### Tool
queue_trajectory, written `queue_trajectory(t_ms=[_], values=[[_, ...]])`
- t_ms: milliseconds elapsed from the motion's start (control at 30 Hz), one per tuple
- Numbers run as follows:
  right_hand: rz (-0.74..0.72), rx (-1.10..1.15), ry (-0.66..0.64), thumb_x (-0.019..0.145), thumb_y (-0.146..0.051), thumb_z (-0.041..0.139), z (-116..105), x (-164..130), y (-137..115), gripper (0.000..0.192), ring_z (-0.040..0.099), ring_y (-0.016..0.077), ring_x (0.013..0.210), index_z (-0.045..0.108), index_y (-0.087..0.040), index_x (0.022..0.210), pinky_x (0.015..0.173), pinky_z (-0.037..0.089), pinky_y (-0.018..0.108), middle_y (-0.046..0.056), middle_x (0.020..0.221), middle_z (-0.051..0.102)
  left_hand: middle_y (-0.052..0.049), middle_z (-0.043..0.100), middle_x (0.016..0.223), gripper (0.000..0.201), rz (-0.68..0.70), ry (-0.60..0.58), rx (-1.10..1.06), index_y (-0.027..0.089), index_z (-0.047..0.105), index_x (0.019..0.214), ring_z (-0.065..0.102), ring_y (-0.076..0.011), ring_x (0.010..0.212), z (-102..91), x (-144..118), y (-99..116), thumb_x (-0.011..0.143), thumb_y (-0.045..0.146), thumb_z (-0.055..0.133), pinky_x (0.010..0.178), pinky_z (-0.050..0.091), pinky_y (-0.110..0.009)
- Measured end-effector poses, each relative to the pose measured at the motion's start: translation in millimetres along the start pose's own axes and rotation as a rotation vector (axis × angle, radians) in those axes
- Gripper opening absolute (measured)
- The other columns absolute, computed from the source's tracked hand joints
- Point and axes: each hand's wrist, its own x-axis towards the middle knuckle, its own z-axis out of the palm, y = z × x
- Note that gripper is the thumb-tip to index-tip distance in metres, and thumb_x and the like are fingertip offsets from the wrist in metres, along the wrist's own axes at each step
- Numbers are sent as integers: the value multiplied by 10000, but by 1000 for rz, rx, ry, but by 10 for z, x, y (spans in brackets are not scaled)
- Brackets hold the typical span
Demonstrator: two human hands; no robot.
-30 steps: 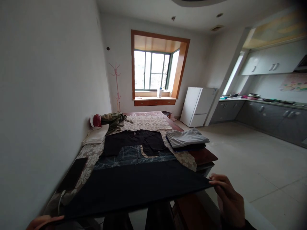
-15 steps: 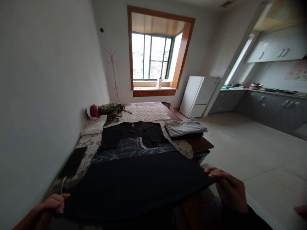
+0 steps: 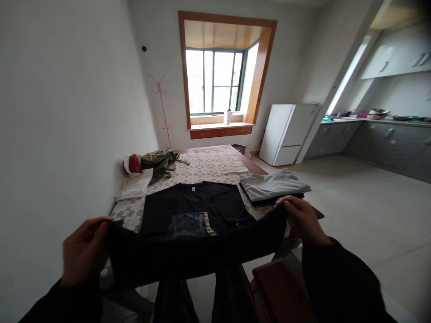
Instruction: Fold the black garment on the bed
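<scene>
A black T-shirt (image 3: 198,197) lies spread on the patterned tablecloth (image 3: 202,167), its neckline with a small white label pointing away from me. A dark marbled patch with a beige edge (image 3: 190,224) shows on its front. My left hand (image 3: 82,251) pinches the near left corner of the shirt's hem, and my right hand (image 3: 303,220) pinches the near right corner. Between them the lower part hangs raised off the table's near side, sagging a little in the middle. The lifted cloth hides part of the shirt behind it.
Folded grey and dark clothes (image 3: 274,185) are stacked at the table's right edge. On the left lie a white cloth (image 3: 134,185), a red-and-white package (image 3: 134,163) and an olive bag (image 3: 160,160). A brown stool or bench (image 3: 283,287) stands near my legs; a wall runs along the left.
Both hands have risen with the shirt's hem, the left one also shifting right. The lower part, stretched out toward me before, now hangs folded upward and nearer the table.
</scene>
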Motion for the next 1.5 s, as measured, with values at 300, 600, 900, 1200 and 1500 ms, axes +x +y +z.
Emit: queue_trajectory(t_ms=[300, 600, 900, 1200, 1500], values=[[31, -619, -374, 911, -418, 592, 877, 1875, 873, 287, 659, 217, 875, 720, -162, 890, 822, 510, 309, 70, 900, 748, -50, 761, 793, 383, 14, -353, 297, 199, 727, 1021, 725, -241, 829, 1375, 1601, -617, 823, 473, 548, 762, 543, -298], [59, -942, -445, 919, -215, 610, 1134, 2266, 1326, 165, 664, 216, 1018, 743, -212, 1016, 889, 441, 285, 61, 1045, 765, -45, 794, 909, 311, -17, -475, 438, 227, 742, 1008, 738, -220, 866, 1714, 2020, -1053, 828, 407, 564, 745, 507, -266], [63, -1165, -460, 926, -203, 607, 1278, 2258, 1499, 170, 635, 255, 1108, 764, -227, 986, 951, 388, 346, 90, 1158, 739, -32, 814, 991, 230, -31, -494, 533, 258, 768, 957, 726, -221, 897, 1955, 2138, -1199, 825, 378, 623, 784, 485, -271], [82, -1255, -433, 948, -201, 569, 1381, 2251, 1463, 206, 644, 264, 1090, 750, -203, 1047, 962, 368, 369, 125, 1132, 746, -60, 806, 948, 289, -76, -434, 598, 248, 779, 1049, 735, -261, 939, 1983, 2086, -1141, 869, 387, 600, 781, 502, -297], [74, -1258, -403, 959, -199, 532, 1504, 2085, 1385, 320, 537, 336, 1273, 652, -157, 1253, 1074, 319, 474, 198, 1320, 635, -97, 762, 1163, 317, -42, -415, 676, 209, 697, 1161, 687, -257, 1113, 1987, 1957, -1051, 878, 267, 567, 906, 514, -314]])
